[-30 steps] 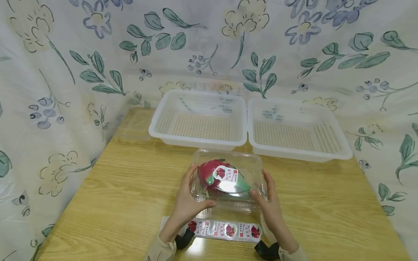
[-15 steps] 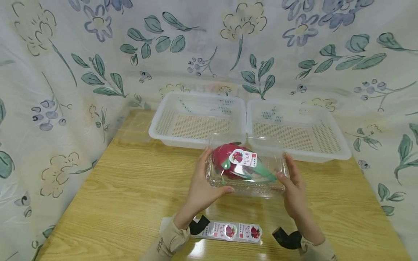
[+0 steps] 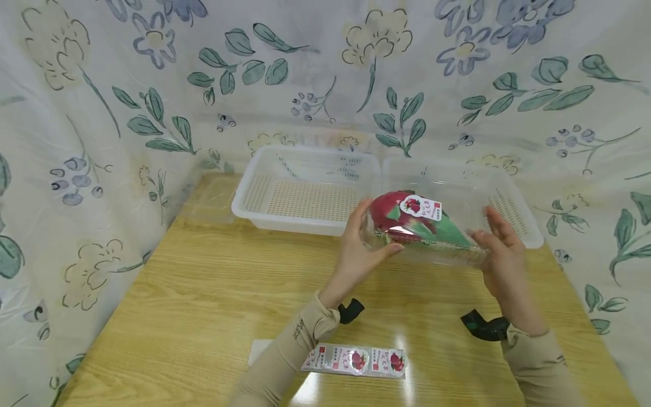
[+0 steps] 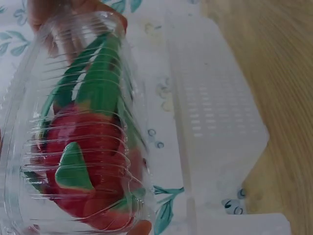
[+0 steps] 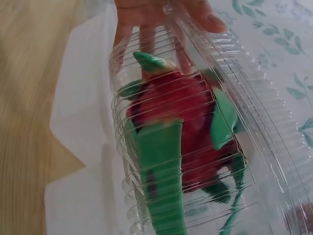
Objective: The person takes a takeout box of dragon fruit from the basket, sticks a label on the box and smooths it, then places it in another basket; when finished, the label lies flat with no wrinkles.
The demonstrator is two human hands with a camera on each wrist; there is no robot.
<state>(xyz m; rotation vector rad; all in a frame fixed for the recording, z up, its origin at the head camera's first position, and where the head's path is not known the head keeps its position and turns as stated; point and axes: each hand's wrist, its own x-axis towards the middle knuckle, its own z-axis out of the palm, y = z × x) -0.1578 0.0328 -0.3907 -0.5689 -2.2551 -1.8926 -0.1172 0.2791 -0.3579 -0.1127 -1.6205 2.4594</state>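
A clear plastic box (image 3: 437, 255) is held up in the air between both hands, its long side across the head view. Inside lies a red dragon fruit (image 3: 389, 216) with green scales, also seen through the ridged wall in both wrist views. A white dragon fruit sticker (image 3: 420, 207) is on the lid. My left hand (image 3: 357, 249) grips the left end, its thumb along the front. At the right end my right hand (image 3: 503, 254) grips the box, thumb on the front corner. The box covers part of the right-hand white basket (image 3: 531, 226).
Another white basket (image 3: 305, 223) stands beside it on the left, at the back of the wooden table (image 3: 193, 305). A clear plastic box (image 3: 213, 195) sits at the back left corner. Near the front lies a strip of stickers (image 3: 351, 360), partly behind the left sleeve.
Both hands have carried the box from the middle of the table up, forward and right, over the front of the right basket. The sticker strip has stayed put.
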